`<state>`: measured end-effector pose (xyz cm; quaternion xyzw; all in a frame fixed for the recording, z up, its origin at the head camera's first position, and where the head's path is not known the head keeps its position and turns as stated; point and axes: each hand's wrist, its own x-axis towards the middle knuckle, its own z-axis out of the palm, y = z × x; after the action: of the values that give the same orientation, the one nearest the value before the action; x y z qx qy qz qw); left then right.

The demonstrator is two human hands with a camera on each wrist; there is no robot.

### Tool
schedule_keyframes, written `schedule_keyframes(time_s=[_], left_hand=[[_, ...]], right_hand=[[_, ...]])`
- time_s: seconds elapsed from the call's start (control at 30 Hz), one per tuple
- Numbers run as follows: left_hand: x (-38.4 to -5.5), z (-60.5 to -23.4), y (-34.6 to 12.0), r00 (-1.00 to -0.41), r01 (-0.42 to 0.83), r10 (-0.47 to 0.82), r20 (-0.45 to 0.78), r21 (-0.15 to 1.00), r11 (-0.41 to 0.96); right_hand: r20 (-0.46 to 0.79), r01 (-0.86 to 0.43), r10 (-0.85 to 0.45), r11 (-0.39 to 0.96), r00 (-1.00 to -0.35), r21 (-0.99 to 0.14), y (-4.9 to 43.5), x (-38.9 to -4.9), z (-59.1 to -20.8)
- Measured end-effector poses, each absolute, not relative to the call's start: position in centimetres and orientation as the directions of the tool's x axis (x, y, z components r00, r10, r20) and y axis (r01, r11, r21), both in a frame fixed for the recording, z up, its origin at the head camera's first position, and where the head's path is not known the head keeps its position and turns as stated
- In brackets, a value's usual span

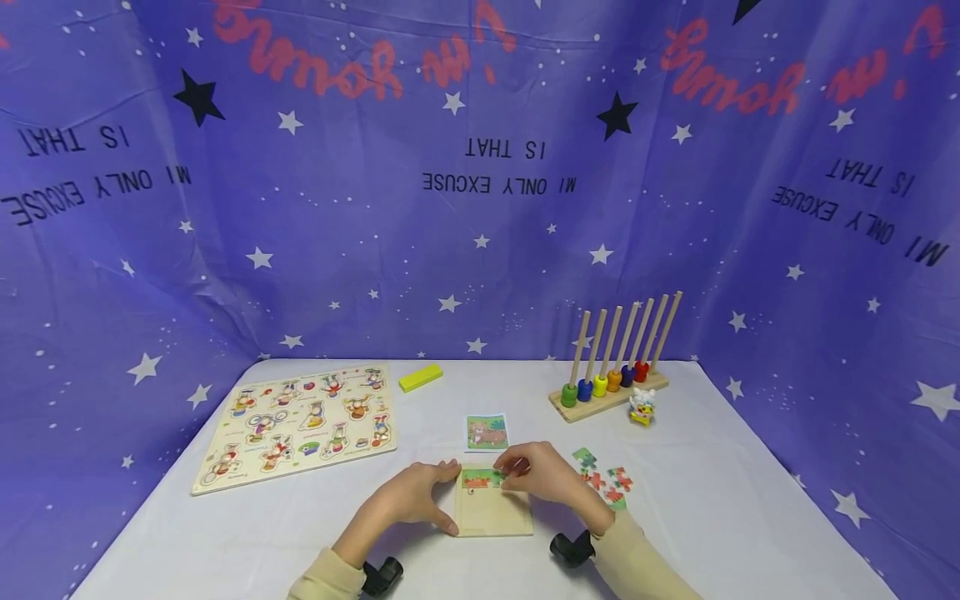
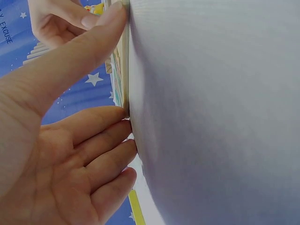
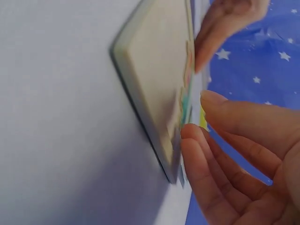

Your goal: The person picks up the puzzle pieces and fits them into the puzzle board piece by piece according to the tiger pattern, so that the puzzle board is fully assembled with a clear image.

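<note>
Wooden board (image 1: 492,518): pale, red-and-green pieces (image 1: 478,479) along its far edge
My left hand (image 1: 415,493): wide, touching it
My right hand (image 1: 542,473): narrowly parted

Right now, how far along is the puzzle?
Done: placed pieces sit near the top of the wooden tray. In hand: the left hand touches its left edge while the right hand is at its upper right. Remaining: the tray's lower part is bare, and loose pieces lie to the right.

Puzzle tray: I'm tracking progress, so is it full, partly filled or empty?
Partly filled: pieces line the far side of the puzzle tray; its nearer part shows bare wood.
</note>
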<state>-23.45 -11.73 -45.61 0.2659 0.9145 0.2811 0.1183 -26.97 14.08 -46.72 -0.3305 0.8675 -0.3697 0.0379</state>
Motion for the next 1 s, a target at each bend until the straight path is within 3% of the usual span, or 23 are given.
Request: schedule_keyframes(time_s=[0.63, 1.0], left_hand=[[-23.4, -46.0, -11.6, -0.833, 0.42, 0.549, -0.068, 0.569, 0.707], [-23.5, -45.9, -11.8, -0.834, 0.424, 0.548, -0.057, 0.569, 0.705]], right_hand=[[0.183, -0.458, -0.451, 0.635, -0.873, -0.622, 22.1, -28.3, -44.9], [0.097, -0.334, -0.358, 0.694, -0.929, -0.638, 25.7, -29.5, -45.1]])
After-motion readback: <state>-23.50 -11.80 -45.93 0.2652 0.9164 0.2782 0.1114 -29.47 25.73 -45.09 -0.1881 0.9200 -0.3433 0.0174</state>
